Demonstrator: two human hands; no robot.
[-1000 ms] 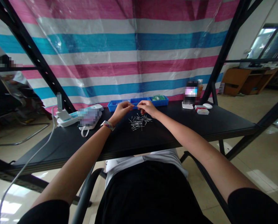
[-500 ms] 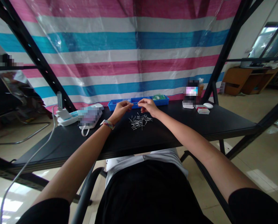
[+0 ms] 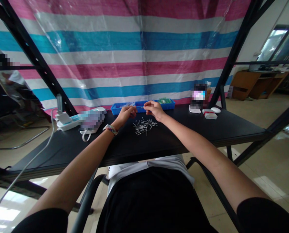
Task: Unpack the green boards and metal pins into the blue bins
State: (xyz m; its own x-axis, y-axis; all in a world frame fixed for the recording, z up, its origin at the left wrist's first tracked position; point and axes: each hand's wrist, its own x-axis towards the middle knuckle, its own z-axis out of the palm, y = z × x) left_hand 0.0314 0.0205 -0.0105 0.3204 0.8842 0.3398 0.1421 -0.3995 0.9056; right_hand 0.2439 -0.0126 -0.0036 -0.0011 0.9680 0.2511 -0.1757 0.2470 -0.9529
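Above the front of a blue tray [image 3: 142, 110], my left hand [image 3: 127, 114] and my right hand [image 3: 155, 110] face each other with fingers pinched. A thin metal pin [image 3: 139, 107] spans the small gap between the fingertips; the right thumb and forefinger grip one end. The left fingers are closed at its other end, but their exact hold is too small to make out. Just below the hands, a loose pile of thin silvery pins [image 3: 144, 125], much like blind rivets, lies on the black table [image 3: 134, 147].
Clear plastic [image 3: 128, 104] and a green packet [image 3: 164, 101] lie in the tray. To the left are a power strip [image 3: 69, 123], a cable [image 3: 25, 165] and a blurred pouch [image 3: 92, 121]. A phone on a stand [image 3: 198, 97], a small box [image 3: 209, 114] and a white mouse [image 3: 215, 110] stand right.
My left hand has shifted slightly left, so the gap between the fingertips is a little wider. The right hand stays almost in place. The pile looks the same.
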